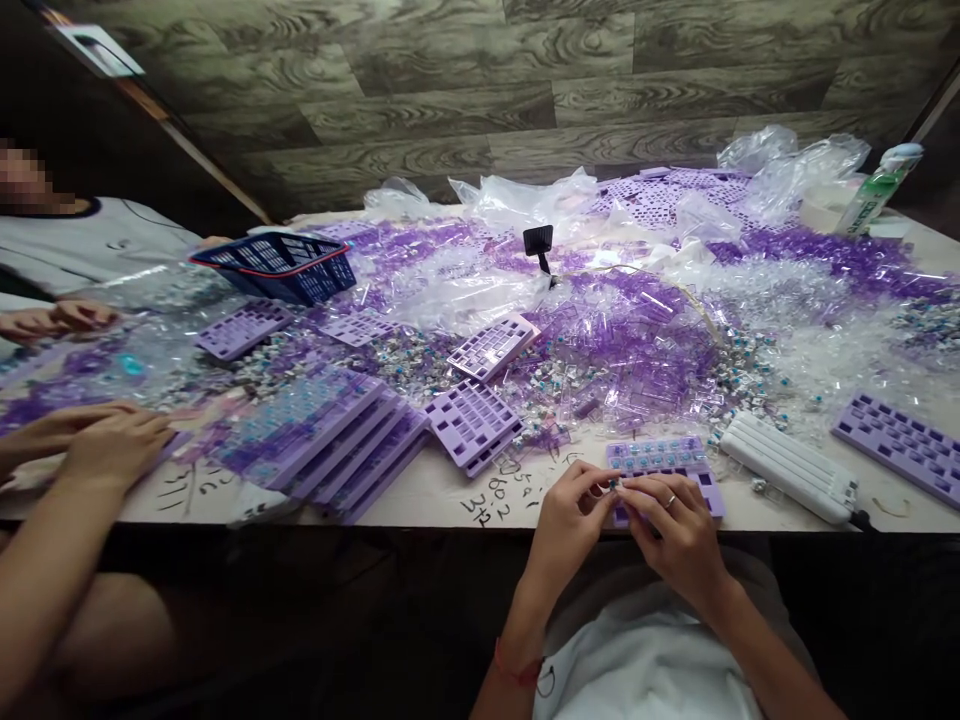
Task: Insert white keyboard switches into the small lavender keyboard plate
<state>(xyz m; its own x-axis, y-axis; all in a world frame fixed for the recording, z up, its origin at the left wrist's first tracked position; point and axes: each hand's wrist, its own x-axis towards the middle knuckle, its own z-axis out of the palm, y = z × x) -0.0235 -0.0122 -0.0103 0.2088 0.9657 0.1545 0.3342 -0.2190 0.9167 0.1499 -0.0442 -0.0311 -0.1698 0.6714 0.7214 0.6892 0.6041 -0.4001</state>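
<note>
My left hand (574,515) and my right hand (675,520) meet at the table's front edge, fingertips pinched together. Between them is a tiny key switch (613,484) with a bluish part, mostly hidden by the fingers. Right under my hands lies a small purple keyboard case (709,490). Its upper rows carry clear pieces (652,452) with blue switches showing through; the lower holes look dark. A ring is on my right hand and a red band (517,665) on my left wrist.
Loose switches and purple and clear plastic pieces (637,330) cover the table. Left stand stacked keyboard cases (352,440) and a blue basket (285,265). A white ribbed device (787,465) and another case (907,445) lie right. Co-workers' hands (112,445) work at left.
</note>
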